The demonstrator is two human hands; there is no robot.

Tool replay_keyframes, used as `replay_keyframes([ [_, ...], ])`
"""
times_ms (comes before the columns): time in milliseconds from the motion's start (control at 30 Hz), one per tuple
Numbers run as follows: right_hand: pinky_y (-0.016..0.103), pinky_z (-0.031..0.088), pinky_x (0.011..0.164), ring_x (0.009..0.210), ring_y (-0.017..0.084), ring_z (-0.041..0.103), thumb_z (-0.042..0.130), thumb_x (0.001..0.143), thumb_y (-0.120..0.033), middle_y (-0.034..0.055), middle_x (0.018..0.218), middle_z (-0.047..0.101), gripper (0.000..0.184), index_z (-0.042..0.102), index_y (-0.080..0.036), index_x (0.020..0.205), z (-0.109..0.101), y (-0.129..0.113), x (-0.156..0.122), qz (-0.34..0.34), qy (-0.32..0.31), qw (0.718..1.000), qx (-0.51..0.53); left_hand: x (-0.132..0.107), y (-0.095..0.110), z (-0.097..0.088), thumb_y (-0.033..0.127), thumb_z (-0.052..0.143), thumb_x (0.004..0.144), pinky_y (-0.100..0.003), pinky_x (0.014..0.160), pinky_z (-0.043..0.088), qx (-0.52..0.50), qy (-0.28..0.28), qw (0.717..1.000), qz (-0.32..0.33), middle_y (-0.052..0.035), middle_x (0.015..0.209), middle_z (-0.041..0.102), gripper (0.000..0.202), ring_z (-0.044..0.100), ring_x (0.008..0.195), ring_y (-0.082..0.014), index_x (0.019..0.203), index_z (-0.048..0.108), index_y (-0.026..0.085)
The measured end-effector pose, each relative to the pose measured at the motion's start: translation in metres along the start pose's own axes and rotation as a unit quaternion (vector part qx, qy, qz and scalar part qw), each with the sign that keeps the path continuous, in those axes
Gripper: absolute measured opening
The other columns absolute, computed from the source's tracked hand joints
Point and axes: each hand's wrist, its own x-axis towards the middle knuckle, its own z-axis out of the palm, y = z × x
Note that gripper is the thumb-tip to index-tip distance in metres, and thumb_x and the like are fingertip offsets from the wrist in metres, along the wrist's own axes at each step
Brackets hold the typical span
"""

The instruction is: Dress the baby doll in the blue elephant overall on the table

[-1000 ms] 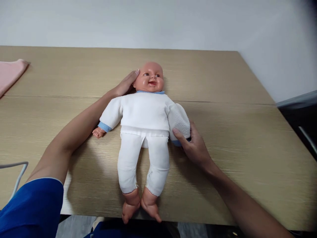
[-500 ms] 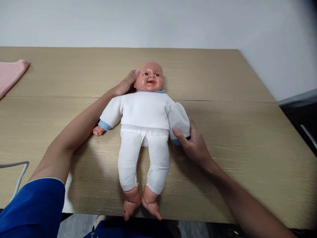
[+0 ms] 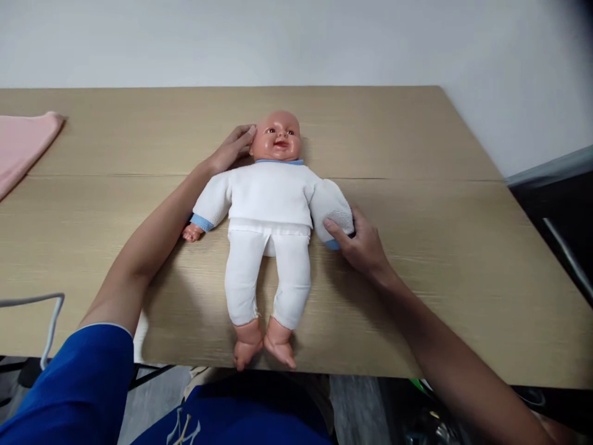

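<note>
A baby doll (image 3: pixel 271 194) lies on its back on the wooden table, its bald head away from me and its bare feet near the front edge. It wears a white fleecy top with blue trim and white trousers. My left hand (image 3: pixel 234 147) rests against the side of the doll's head, fingers stretched out and the thumb hidden. Closed around the end of the doll's white sleeve (image 3: pixel 331 207), my right hand (image 3: pixel 364 241) has its thumb on top and its fingers underneath. That sleeve hides the doll's hand; the other small hand pokes out of its blue cuff.
A folded pink cloth (image 3: pixel 28 145) lies at the table's left edge of view. A grey cable (image 3: pixel 58 309) bends over the front left. Beyond the table (image 3: pixel 440 278) is a pale wall, with a dark object at the right.
The view has tilted down slightly, so everything sits higher and more of my lap shows. Both hands keep their places on the doll's head and sleeve.
</note>
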Motion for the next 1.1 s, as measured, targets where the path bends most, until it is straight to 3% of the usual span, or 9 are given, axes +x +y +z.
replay_keyframes([
  [167,0.063,0.062,0.113,0.119,0.040,0.075,0.071,0.101,-0.085,0.0176,0.129,0.081,0.072,0.074,-0.021,0.135,0.007,0.013,0.006,-0.055,0.024,0.998,-0.034,-0.023,0.017,-0.020,0.070,0.077,0.109,-0.056,0.125,0.057,0.038,0.076,0.995,0.050,-0.0186,0.161,0.071,0.055,0.065,0.152,-0.0346,0.143,0.067,0.028],
  [333,0.066,0.060,0.119,0.135,0.041,0.070,0.076,0.100,-0.071,0.0203,0.149,0.071,0.074,0.066,-0.022,0.154,0.007,0.015,0.011,-0.109,0.081,0.990,-0.036,-0.083,0.071,0.013,0.076,0.067,0.113,-0.052,0.121,0.056,0.092,0.119,0.972,0.182,-0.0155,0.147,0.078,0.052,0.072,0.140,-0.0334,0.131,0.069,0.027],
  [500,0.069,0.060,0.118,0.139,0.041,0.071,0.067,0.110,-0.053,0.0192,0.149,0.070,0.051,0.066,-0.026,0.153,-0.010,-0.029,-0.017,-0.153,0.158,0.975,-0.021,-0.166,0.146,0.073,0.070,0.061,0.120,-0.044,0.117,0.056,0.106,-0.019,0.961,0.254,-0.0106,0.132,0.081,0.049,0.073,0.121,-0.0223,0.125,0.072,0.022],
  [600,0.065,0.064,0.113,0.137,0.039,0.074,0.061,0.115,-0.043,0.0159,0.140,0.076,0.032,0.070,-0.030,0.143,-0.019,-0.054,-0.079,-0.204,0.181,0.962,-0.006,-0.222,0.186,0.103,0.049,0.063,0.124,-0.040,0.108,0.060,0.066,-0.164,0.943,0.280,-0.0107,0.125,0.083,0.032,0.076,0.114,-0.0212,0.126,0.076,0.021],
  [700,0.058,0.069,0.098,0.112,0.035,0.082,0.071,0.110,-0.036,0.0114,0.120,0.083,0.027,0.072,-0.033,0.137,-0.024,-0.040,-0.164,-0.282,0.199,0.938,-0.033,-0.283,0.206,0.132,0.042,0.065,0.123,-0.039,0.104,0.062,0.014,-0.318,0.911,0.263,-0.0115,0.124,0.085,0.026,0.079,0.109,-0.0224,0.130,0.077,0.021],
  [767,0.047,0.068,0.079,0.084,0.028,0.080,0.072,0.110,-0.037,0.0038,0.098,0.083,0.013,0.072,-0.036,0.123,-0.027,-0.015,-0.219,-0.389,0.151,0.908,-0.042,-0.326,0.202,0.153,0.043,0.067,0.122,-0.041,0.104,0.063,-0.003,-0.399,0.887,0.233,-0.0123,0.123,0.087,0.025,0.080,0.112,-0.0260,0.130,0.078,0.022],
  [867,0.039,0.063,0.064,0.062,0.022,0.072,0.067,0.111,-0.035,-0.0024,0.078,0.078,0.009,0.072,-0.036,0.103,-0.025,0.021,-0.276,-0.390,0.087,0.915,-0.060,-0.383,0.170,0.182,0.041,0.068,0.121,-0.043,0.110,0.063,-0.044,-0.480,0.853,0.202,-0.0121,0.128,0.088,0.022,0.083,0.118,-0.0281,0.130,0.079,0.024],
  [967,0.041,0.064,0.069,0.073,0.026,0.076,0.062,0.111,-0.026,0.0033,0.085,0.082,0.012,0.073,-0.031,0.109,-0.011,0.036,-0.299,-0.303,0.071,0.945,-0.101,-0.425,0.121,0.195,0.046,0.065,0.122,-0.043,0.110,0.065,-0.001,-0.487,0.865,0.118,-0.0135,0.130,0.087,0.030,0.083,0.120,-0.0289,0.135,0.078,0.022],
  [1100,0.045,0.064,0.079,0.091,0.033,0.079,0.064,0.110,-0.041,0.0132,0.103,0.084,0.019,0.076,-0.026,0.113,0.026,0.033,-0.306,-0.069,-0.015,0.987,-0.141,-0.449,0.058,0.189,0.046,0.056,0.123,-0.055,0.124,0.061,0.154,-0.363,0.919,-0.004,-0.0193,0.139,0.081,0.038,0.078,0.135,-0.0363,0.139,0.077,0.018],
])
